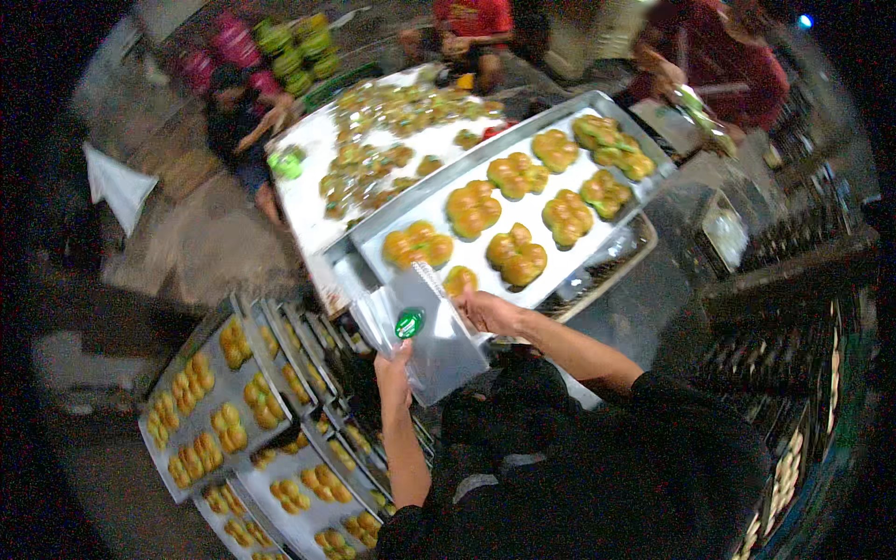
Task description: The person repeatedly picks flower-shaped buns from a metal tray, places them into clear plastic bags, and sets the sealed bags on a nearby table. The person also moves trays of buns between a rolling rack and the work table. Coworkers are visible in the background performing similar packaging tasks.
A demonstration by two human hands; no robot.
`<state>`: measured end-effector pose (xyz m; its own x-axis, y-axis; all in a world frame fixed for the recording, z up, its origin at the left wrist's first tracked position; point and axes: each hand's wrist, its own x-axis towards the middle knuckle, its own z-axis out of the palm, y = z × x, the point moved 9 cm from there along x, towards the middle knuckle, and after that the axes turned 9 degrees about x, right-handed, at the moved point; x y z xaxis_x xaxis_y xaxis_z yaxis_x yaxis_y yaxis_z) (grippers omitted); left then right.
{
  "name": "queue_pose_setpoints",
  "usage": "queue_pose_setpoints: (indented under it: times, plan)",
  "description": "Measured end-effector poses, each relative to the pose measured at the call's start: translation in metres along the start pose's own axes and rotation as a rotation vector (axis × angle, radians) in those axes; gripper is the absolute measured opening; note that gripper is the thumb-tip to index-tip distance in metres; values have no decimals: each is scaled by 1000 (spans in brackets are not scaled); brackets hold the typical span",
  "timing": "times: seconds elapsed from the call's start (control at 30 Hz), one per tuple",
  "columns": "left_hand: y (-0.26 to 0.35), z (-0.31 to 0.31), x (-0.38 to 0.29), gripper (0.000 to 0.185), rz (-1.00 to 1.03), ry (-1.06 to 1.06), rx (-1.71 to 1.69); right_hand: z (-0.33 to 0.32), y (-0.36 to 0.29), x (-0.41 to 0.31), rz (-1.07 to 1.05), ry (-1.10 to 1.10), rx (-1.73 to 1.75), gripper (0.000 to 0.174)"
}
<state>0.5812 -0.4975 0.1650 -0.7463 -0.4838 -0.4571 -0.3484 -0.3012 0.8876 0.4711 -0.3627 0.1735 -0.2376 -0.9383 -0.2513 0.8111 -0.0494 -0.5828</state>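
Observation:
My left hand (394,373) grips a stack of clear plastic bags (451,353) bearing a green oval label, thumb on top. The bags overlap the near left corner of a metal baking tray (542,297). At the bags' right edge is my right hand (493,313), its thumb against a golden bun (460,281). Whether its fingers close around that bun is hidden. Several clustered buns lie in the tray, among them one cluster (516,257) just beyond my right hand and another (418,245) beyond the bags.
A white table (301,203) bears many bagged buns (371,171). Stacked bun trays (210,413) stand at my left. A bin with clear plastic (602,262) sits beside the tray. Three people sit around: one at left (238,126), one at the back (472,28), one at right (728,63).

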Motion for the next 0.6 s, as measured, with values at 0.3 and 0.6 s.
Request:
queue_pose_setpoints:
  times: [0.3,0.6]
  plan:
    - [-28,187,58,70,-66,-236,210,-115,-95,-171,-121,784,-714,36]
    - [-18,266,118,45,4,-75,-4,-196,-184,-218,-214,740,-647,18]
